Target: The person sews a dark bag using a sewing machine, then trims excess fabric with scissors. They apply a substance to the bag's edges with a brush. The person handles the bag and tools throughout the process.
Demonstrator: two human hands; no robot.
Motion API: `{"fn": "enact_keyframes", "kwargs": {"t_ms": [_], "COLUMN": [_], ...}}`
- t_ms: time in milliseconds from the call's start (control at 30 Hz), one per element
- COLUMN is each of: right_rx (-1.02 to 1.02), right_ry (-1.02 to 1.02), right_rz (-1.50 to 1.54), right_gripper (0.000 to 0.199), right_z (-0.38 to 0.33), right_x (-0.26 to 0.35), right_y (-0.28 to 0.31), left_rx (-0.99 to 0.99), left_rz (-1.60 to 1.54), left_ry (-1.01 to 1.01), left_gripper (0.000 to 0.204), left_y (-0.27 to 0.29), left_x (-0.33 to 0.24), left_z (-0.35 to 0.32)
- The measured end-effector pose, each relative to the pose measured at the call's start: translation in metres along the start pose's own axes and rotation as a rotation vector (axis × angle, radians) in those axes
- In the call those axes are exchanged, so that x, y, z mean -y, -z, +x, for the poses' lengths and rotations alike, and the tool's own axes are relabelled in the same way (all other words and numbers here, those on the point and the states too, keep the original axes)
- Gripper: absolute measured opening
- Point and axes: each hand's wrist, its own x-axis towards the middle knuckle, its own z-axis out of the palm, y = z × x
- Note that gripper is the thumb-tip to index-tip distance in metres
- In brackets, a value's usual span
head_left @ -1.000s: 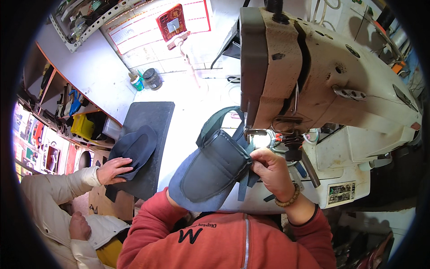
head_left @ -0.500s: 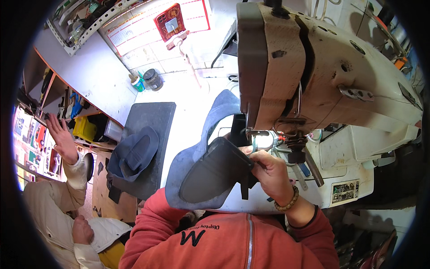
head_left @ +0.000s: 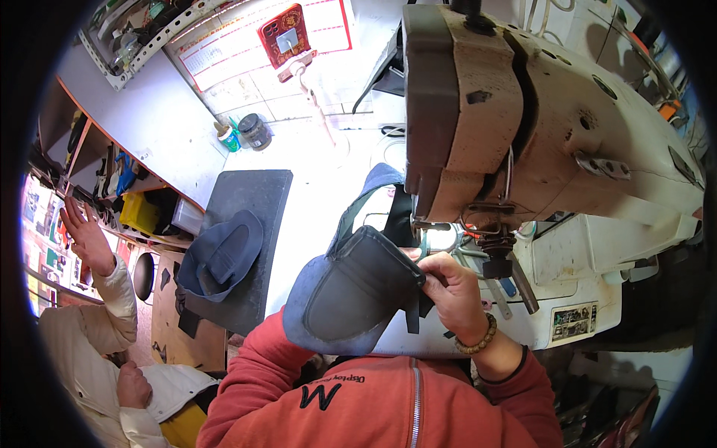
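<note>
- what's nearest?
- the red sweater (head_left: pixel 358 407), then the dark shoe piece (head_left: pixel 355 299) just beyond it, its edge pinched by the right hand (head_left: pixel 457 297).
- and the left hand (head_left: pixel 410 254)?
- mostly hidden behind the piece; i can't tell its grip.
- farther?
- the sewing machine (head_left: pixel 485 127), then a phone (head_left: pixel 281 30) on a stand (head_left: pixel 296 67).

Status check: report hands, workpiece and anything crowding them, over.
Right hand pinching dark workpiece at its edge. Left hand mostly hidden behind it. Sewing machine close by on the right. Similar piece on black board, left.
</note>
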Motion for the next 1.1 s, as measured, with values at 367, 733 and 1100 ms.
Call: {"fn": "enact_keyframes", "kwargs": {"t_ms": [367, 733, 1100], "right_rx": [0.009, 0.003, 0.009], "right_ry": [0.008, -0.02, 0.034], "right_rz": [-0.058, 0.042, -0.013], "right_gripper": [0.008, 0.008, 0.009], "right_z": [0.003, 0.003, -0.001], "right_x": [0.002, 0.006, 0.005], "right_y": [0.001, 0.0, 0.0], "left_rx": [-0.009, -0.019, -0.01], "left_rz": [-0.146, -0.17, -0.215], "left_ry": [0.033, 0.048, 0.059], "left_gripper": [0.044, 0.045, 0.045], "left_y": [0.0, 0.001, 0.001], "left_x": [0.006, 0.009, 0.006], "left_z": [-0.001, -0.007, -0.007]}}
